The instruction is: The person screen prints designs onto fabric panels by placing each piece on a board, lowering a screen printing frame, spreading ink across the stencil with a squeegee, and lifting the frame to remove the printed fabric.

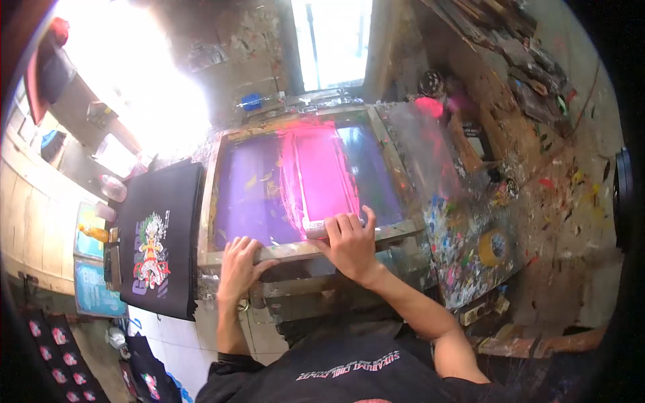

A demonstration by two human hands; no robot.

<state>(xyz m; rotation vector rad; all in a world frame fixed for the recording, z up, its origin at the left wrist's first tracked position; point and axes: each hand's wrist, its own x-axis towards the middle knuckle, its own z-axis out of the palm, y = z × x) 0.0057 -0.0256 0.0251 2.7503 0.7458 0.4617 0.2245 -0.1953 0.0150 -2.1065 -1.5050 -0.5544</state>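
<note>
Though its right side is speckled with many colours, the worktop [447, 269] carries a wooden screen frame [209, 195] in the middle of the scene, its rails stained, its mesh [236, 201] purple and slightly glossy. Left of the frame lies black fabric [171, 195] printed with a colourful figure. Bright pink ink [326, 171] spans the mesh's middle from far side to near: a smooth, solid panel with ragged, thinner streaks along its left edge. At the near rail, the right hand [353, 247] has its grip closed around a squeegee [314, 230], which sits at the near end of the ink. The left hand [238, 265] rests near the left end of that rail, fingers over it; whether its grip clamps or only presses, I cannot tell. Right of the frame lies a tan tape roll [485, 250].
</note>
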